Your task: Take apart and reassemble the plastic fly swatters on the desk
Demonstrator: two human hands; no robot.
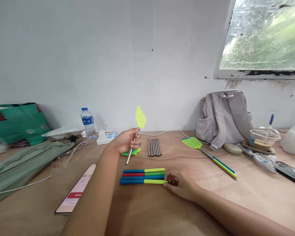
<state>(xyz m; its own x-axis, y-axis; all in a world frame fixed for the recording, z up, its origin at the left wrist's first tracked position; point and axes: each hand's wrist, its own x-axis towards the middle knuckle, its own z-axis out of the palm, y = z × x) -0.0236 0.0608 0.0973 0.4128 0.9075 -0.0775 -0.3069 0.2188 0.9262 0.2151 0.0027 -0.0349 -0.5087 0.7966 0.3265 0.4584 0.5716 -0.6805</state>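
Note:
My left hand (128, 141) is closed around the metal rod of a fly swatter (140, 117), its yellow-green head pointing up. No coloured handle sits on the rod's lower end. Low on the table, my right hand (182, 185) pinches the right end of a yellow-green handle (155, 181), the nearest in a stack of coloured handles (144, 175) in blue, red, green and yellow-green. Behind my left hand lie green and blue swatter heads (131, 152), partly hidden. Several bare metal rods (154, 147) lie side by side beyond the handles.
To the right lie finished-looking swatters (199, 147) with blue and yellow-green handles. A grey backpack (226, 118), a drink cup (263, 137) and a dark phone (290, 172) stand or lie beyond. On the left are a lit phone (76, 193), a water bottle (88, 123) and a power strip (105, 137).

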